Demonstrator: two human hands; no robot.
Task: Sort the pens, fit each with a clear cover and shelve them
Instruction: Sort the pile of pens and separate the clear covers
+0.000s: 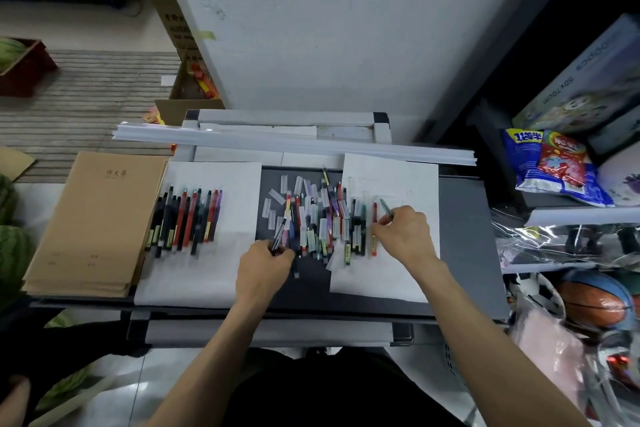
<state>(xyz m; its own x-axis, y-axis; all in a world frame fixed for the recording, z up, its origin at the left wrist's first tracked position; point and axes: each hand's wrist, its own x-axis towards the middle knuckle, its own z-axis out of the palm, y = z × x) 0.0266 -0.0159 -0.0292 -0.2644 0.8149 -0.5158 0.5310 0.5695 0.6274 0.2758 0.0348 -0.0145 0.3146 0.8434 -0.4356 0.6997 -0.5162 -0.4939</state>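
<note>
While the pile (313, 218) of pens and clear covers lies jumbled on the dark strip of table (308, 291) between two white sheets, both hands are down at its edges. The left hand (266, 263) has its fingers curled round a dark pen (280, 236) at the pile's near left corner, tip pointing away from the person. The right hand (403, 232) pinches a green pen (385, 207) over the right sheet (391, 274), just beside a red pen (374, 229) and a few dark ones laid along that sheet's left edge. It looks like a second group being started there.

On the left sheet (207, 274) a row (187, 218) of black and red pens lies side by side, all pointing the same way. I take it for the sorted lot, though whether they wear covers I cannot tell. Loose covers (273, 196) sit at the pile's far left, handy for fitting. Brown notebooks (93, 218) are stacked left of the sheets, and long white rails (294, 144) run across the back. Sorting seems under way — capping and shelving not yet done, by my reckoning.
</note>
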